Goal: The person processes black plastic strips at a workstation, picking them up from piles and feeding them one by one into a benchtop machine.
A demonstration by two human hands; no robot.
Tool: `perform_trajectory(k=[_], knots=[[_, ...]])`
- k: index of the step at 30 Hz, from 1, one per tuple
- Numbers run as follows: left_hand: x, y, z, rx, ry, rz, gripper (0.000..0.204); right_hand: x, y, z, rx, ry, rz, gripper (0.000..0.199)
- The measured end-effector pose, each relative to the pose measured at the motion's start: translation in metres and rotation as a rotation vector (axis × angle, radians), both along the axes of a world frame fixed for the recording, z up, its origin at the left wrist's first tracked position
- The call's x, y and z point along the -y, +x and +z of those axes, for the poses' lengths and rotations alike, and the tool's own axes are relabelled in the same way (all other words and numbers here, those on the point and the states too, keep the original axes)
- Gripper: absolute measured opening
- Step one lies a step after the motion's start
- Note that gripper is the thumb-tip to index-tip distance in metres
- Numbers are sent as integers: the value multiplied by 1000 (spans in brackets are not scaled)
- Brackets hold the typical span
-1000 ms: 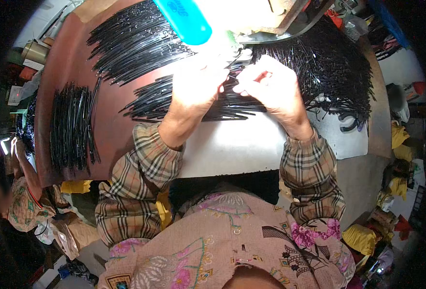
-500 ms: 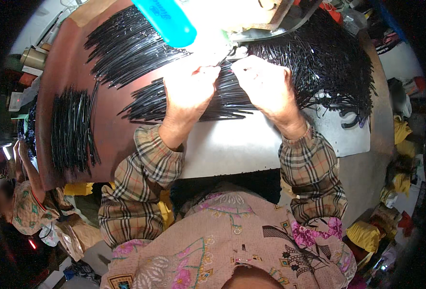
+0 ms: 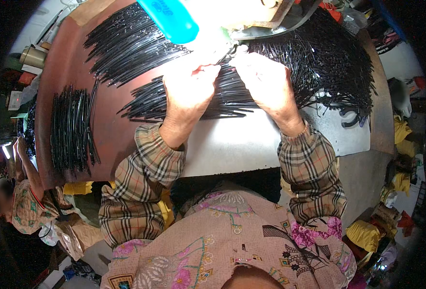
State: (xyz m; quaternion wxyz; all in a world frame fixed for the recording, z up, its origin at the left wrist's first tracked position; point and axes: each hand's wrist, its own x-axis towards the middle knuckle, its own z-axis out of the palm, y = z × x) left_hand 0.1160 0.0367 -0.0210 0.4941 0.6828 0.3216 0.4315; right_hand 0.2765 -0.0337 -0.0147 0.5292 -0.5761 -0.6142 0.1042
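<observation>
Both of my hands are raised under a bright light beside the small metal working part [image 3: 233,47] of a machine. My left hand [image 3: 190,94] is closed in a pinch, and a thin dark strip shows at its fingertips. Opposite it, my right hand [image 3: 267,79] is pinched too, its fingertips touching or very near the metal part. Glare washes out what it holds. Beneath and between the hands lies a bundle of thin black strips [image 3: 150,98]. A larger tangled pile of black strips [image 3: 338,62] spreads beyond my right hand.
A blue machine part [image 3: 172,21] and a curved metal edge [image 3: 275,32] overhang the far side. More black strips lie at the far left [image 3: 126,43] and near left [image 3: 71,127]. A white sheet [image 3: 227,149] covers the near table. Another person [image 3: 30,202] works at the left.
My right hand has moved slightly up and left, closer to the metal working part. My left hand stays almost in place. The blue part sits slightly further right and higher in view.
</observation>
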Motion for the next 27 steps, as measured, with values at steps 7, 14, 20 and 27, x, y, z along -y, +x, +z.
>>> perform_trajectory(k=[7, 14, 20, 27], knots=[[-1, -2, 2, -83, 28, 17, 19, -3, -2, -3, -6, 21, -15, 12], [-2, 0, 2, -26, 159, 0, 21, -6, 0, -6, 38, 80, -26, 11], [-10, 0, 3, -132, 214, -1, 20, -13, 12, -11, 17, 105, 63, 13], [-27, -4, 12, -511, 679, -28, 28, -16, 18, -1, -245, -145, 128, 16]])
